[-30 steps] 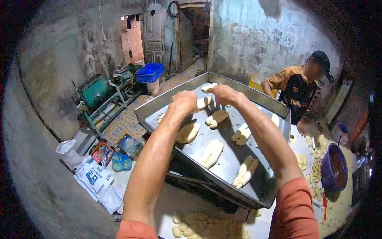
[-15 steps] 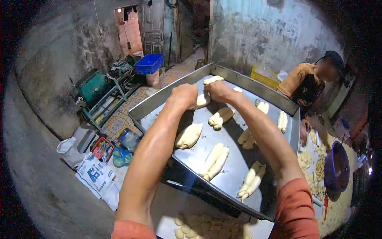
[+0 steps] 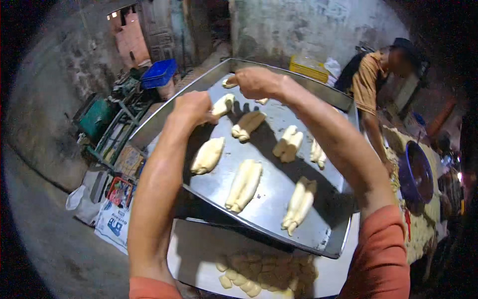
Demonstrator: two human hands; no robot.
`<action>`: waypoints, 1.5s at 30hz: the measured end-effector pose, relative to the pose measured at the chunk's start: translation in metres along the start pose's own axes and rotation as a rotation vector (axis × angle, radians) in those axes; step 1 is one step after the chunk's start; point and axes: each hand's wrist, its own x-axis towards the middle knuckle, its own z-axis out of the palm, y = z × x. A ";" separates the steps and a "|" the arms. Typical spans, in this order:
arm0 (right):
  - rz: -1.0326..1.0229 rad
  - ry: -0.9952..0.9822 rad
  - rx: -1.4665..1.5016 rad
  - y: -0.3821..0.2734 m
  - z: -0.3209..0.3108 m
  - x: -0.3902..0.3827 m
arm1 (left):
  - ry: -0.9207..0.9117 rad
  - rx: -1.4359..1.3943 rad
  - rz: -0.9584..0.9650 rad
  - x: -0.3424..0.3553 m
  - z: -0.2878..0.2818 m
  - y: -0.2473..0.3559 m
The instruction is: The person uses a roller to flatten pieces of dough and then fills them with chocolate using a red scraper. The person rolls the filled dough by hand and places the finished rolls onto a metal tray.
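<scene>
Over the far end of a metal baking tray (image 3: 323, 234) holding paired dough pieces (image 3: 244, 185), the left hand (image 3: 193, 107) grips one dough piece (image 3: 222, 105) while the right hand (image 3: 256, 82) pinches another (image 3: 229, 83).

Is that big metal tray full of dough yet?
Partly full. The metal tray carries scattered dough pieces with bare metal between them.
</scene>
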 end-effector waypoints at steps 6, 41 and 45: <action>0.174 -0.301 -0.051 -0.005 -0.059 -0.135 | 0.244 -0.079 0.136 -0.017 -0.012 0.015; 0.247 -0.266 0.260 0.043 -0.009 -0.240 | 0.146 0.015 0.508 -0.053 -0.008 0.177; 0.200 -0.172 0.264 0.054 0.014 -0.245 | -0.031 -0.035 0.470 -0.050 -0.004 0.224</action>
